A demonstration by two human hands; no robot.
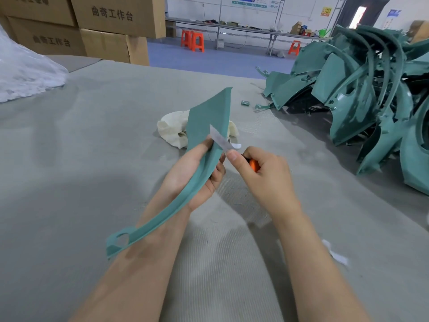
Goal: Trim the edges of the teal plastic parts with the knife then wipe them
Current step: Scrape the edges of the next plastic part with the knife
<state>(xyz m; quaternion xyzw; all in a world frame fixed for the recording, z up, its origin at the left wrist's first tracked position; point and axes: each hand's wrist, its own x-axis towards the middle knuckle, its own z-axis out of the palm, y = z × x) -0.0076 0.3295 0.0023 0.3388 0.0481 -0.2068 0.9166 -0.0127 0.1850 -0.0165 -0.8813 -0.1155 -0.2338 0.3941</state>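
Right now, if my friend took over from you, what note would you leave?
Left hand holds the part mid-length, off the table.
Right hand grips the knife, blade at the part's right edge.
The cloth lies on the table behind the part; the pile of parts sits far right.
Done: trimming under way; how far, cannot tell.
Left: finish this edge, wipe with the cloth, then likely the pile.
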